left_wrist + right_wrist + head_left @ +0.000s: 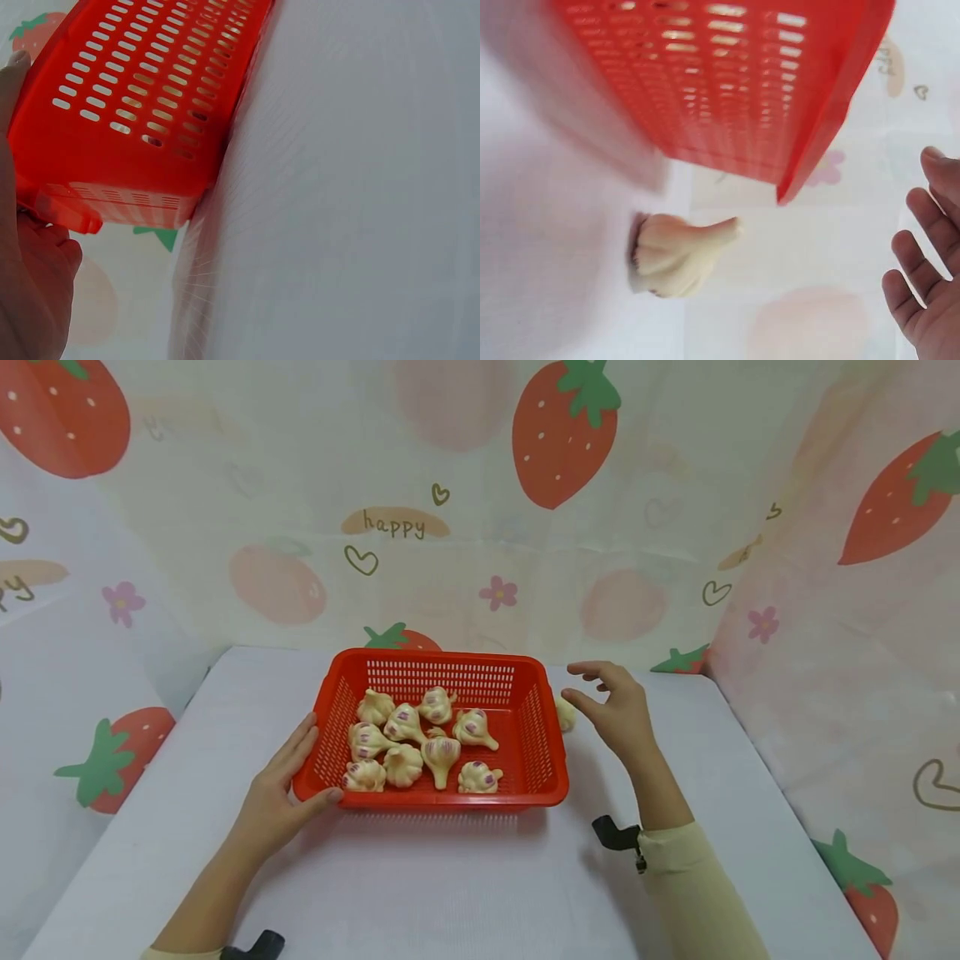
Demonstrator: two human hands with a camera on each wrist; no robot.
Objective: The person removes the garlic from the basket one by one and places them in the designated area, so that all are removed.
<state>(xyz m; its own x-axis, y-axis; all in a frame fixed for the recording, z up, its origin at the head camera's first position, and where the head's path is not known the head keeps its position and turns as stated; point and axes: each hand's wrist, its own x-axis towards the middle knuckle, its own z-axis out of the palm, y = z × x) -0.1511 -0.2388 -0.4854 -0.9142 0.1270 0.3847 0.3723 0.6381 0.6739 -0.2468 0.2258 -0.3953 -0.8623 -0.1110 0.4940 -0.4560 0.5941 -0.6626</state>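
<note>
A red plastic basket (442, 800) with slotted walls stands on the white table, several garlic bulbs (403, 766) lying inside it. My left hand (273, 810) holds the basket's left end, thumb over the near corner and fingers along the side rim. In the left wrist view, that hand's fingers (52, 259) lie against the rim. To the right of the basket, my right hand (618, 714) hovers with thumb and fingers apart, holding nothing. A single garlic bulb (676, 255) lies on the table outside the basket, near that hand and partly hidden in the head view.
White cloth covers the table (450, 885). Behind and at both sides hangs a curtain (465, 552) printed with strawberries, hearts and flowers. A black wrist mount (617, 833) sticks out from the right sleeve.
</note>
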